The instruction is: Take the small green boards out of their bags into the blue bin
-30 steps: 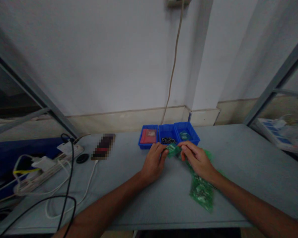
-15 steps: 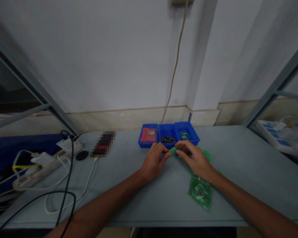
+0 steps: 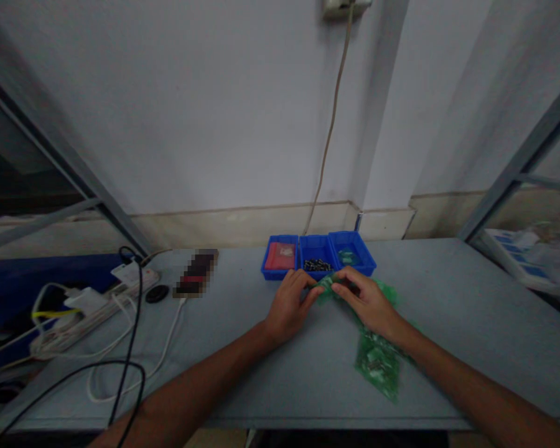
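Pinching sm. green packet (image 3: pixel 326 286) btwn fingertips, L hand (image 3: pixel 287 306) + R hand (image 3: pixel 372 303) both on it

Packet sits right btwn the two hands, nr centre of bench (image 3: pixel 452 311), just in front of the blue bins. Can't tell if it touches bench or is held a bit above. L hand: fingers curled, thumb + forefinger closed on packet's L end. R hand: same sort of pinch on R end, fingers bent in. Neither hand spread; fingertips partly hide the packet, so contents n/c.

Under/beside R hand + forearm: green bags (image 3: pixel 380 367), crinkled, w/ sm. light bits showing thru; hand covers part of them.

Behind hands, 3 blue bins in a row, side by side: L bin (image 3: pixel 274 274) w/ red packet (image 3: pixel 279 256); mid bin (image 3: pixel 313 246) w/ sm. dark + shiny parts (image 3: pixel 317 266); R bin (image 3: pixel 366 254) w/ teal packets (image 3: pixel 348 256). Hands overlap the bins' front edge in view.

Well off to L: blurred-out phone-like item (image 3: pixel 196 274) on white cable (image 3: pixel 172 333), black disc (image 3: pixel 157 294) just beside it, then power strip (image 3: pixel 77 333) w/ plugs, black cable (image 3: pixel 137 317) looping nr L forearm. Far R, past frame post: white crate (image 3: pixel 518 261) w/ clear-plastic stuff, details too dim.
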The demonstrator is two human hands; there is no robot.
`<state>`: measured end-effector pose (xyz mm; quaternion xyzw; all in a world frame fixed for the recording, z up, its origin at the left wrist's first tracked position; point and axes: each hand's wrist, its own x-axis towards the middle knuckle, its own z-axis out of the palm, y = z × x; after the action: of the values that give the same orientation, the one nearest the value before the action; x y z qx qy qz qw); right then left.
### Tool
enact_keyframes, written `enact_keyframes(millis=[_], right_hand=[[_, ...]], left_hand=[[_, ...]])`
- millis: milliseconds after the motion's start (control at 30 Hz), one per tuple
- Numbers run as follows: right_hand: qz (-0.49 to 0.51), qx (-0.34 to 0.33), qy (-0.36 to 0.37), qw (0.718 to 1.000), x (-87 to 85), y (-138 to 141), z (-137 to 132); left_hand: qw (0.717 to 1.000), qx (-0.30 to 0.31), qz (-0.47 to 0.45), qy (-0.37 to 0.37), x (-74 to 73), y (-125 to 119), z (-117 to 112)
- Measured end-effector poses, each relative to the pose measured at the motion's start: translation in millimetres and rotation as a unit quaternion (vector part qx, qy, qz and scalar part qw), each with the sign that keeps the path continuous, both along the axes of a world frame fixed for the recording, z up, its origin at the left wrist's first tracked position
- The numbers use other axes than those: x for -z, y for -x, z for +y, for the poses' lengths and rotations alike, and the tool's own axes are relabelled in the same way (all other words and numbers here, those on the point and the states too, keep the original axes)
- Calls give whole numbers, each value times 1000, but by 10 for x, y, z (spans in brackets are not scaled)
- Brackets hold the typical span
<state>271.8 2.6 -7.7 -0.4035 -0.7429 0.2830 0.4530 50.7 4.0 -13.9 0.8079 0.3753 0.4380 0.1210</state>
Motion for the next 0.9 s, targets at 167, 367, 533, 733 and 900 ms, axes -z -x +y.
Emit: enact_keyframes(millis=[167,367,533,733,900], right_hand=[[2,12,-2,1000,-4,2,2],[4,18,-8,1000,-13,-2,2],[2,13,-6,1000,-47,1,-2],[-2,11,-13,1000,-69,5,-29],[-22,-7,-20,1000,-72,18,-53]], left_hand=[[1000,-2,6,9,14,7,-8],[999,9,29,11,-9,1,-19],[999,19,43,-3,-25,4,-35],[998,23,55,-2,-30,-2,-40],[999,23,41,-2,-26,-3,-43]])
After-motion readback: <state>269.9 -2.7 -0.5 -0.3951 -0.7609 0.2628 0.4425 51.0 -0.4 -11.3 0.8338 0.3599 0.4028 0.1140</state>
